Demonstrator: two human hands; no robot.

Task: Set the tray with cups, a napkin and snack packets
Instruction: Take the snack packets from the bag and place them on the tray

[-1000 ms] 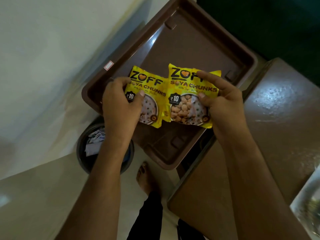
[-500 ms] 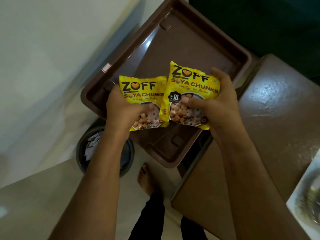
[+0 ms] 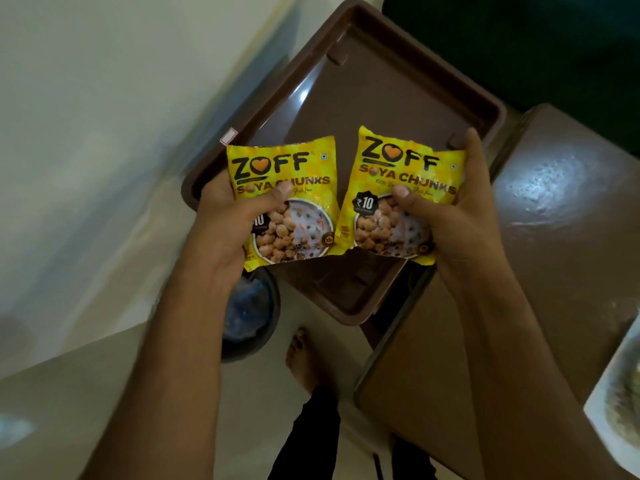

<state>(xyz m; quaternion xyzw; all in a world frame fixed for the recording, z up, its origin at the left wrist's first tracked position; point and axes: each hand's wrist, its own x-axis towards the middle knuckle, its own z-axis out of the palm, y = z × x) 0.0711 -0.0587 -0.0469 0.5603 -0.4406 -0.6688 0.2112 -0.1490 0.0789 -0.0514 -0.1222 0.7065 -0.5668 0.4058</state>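
Note:
A brown plastic tray (image 3: 388, 98) lies below my hands, jutting past the edge of a brown table. Nothing lies on the part of its floor that shows. My left hand (image 3: 221, 220) grips one yellow soya chunks packet (image 3: 291, 188) from its left side, thumb across the front. My right hand (image 3: 453, 216) grips a second, identical packet (image 3: 401, 174) from its right side. Both packets are held face up, side by side and nearly touching, above the near half of the tray. No cups or napkin are in view.
The brown table (image 3: 561, 237) runs to the right, with a white plate or paper (image 3: 616, 400) at its right edge. A dark round bin (image 3: 249, 317) stands on the floor under the tray's near-left corner. My bare foot (image 3: 304, 358) is beside it.
Both hands have lifted the packets up off the tray and towards me. My grips shifted from fingertips on top to thumbs across the fronts, and the packets have drawn slightly apart.

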